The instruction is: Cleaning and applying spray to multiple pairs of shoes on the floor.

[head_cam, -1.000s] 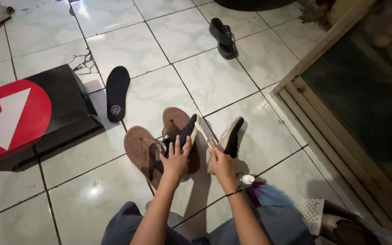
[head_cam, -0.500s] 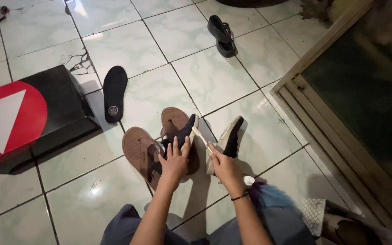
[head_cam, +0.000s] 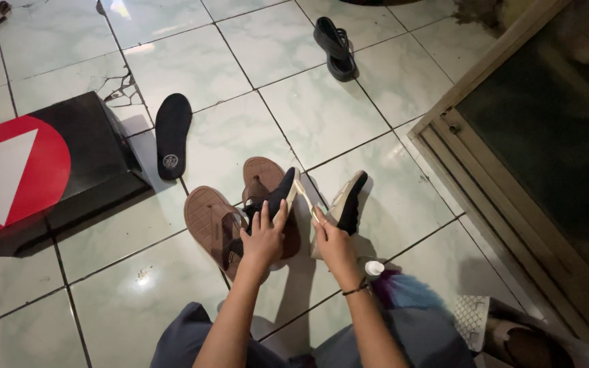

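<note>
My left hand (head_cam: 263, 238) grips a black shoe with a pale sole (head_cam: 275, 197), held on edge above two brown flip-flops (head_cam: 211, 221). My right hand (head_cam: 333, 240) holds a pale toothbrush (head_cam: 306, 198) whose head lies against the shoe's sole near the toe. A second black shoe with a pale sole (head_cam: 346, 202) lies on its side just right of my right hand. A dark band circles my right wrist.
A black insole (head_cam: 172, 134) lies on the pale green tiled floor (head_cam: 308, 116) beside a black shoebox with a red lid (head_cam: 28, 174). A black sandal (head_cam: 335, 48) lies farther away. A metal door frame (head_cam: 472, 197) runs along the right. A small bottle with a white cap (head_cam: 373, 268) stands by my knee.
The toothbrush has shifted slightly up along the sole toward the toe, and my right hand moved with it. My left hand kept its hold on the shoe.
</note>
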